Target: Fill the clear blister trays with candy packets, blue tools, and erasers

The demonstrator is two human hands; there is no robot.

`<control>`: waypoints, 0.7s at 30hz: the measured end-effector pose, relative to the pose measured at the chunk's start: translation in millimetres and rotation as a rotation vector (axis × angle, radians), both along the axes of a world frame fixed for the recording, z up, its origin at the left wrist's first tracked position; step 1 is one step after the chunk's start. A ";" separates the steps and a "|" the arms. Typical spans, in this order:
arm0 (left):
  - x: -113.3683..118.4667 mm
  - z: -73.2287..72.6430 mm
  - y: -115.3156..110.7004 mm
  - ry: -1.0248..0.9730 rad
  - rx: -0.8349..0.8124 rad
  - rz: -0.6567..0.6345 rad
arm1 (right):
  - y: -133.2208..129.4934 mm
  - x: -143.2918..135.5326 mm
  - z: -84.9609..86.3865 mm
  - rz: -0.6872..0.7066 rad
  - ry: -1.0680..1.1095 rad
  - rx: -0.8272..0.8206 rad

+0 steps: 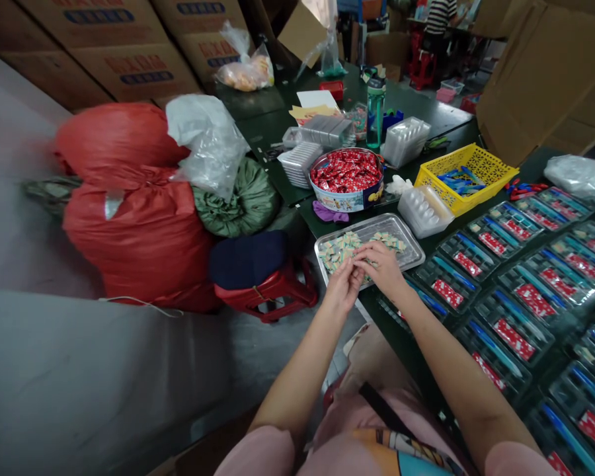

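My left hand and my right hand meet above the near edge of a shallow metal tray. Fingertips of both hands are pinched together and touching; whatever is between them is too small or hidden to make out. Small pale green and cream pieces lie heaped in the tray, partly covered by my hands. Behind the tray is a round tin full of red patterned packets. Clear plastic trays stand stacked near its right corner.
Rows of clear packs with blue pens and red packets cover the table's right side. A yellow basket, green bottle and purple item stand around. A stool and red sacks are left. A person sits far back.
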State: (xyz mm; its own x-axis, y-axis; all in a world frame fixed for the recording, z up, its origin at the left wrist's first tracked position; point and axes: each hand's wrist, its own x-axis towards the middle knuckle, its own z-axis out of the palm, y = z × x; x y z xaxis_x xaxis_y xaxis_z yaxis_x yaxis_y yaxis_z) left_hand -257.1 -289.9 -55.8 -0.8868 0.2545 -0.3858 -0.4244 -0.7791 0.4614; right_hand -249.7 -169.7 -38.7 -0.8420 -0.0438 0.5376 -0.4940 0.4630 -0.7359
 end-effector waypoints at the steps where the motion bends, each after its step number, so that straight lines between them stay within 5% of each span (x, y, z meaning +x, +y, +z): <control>1: 0.4 -0.9 -0.3 -0.002 0.006 -0.003 | 0.0 1.5 0.8 0.004 -0.011 -0.027; 7: 1.3 0.2 -1.8 -0.054 0.007 -0.047 | 5.0 12.6 2.6 -0.030 -0.113 -0.136; 21: 10.5 -1.3 -2.0 0.040 -0.011 -0.141 | 13.9 32.1 8.3 -0.011 -0.119 -0.039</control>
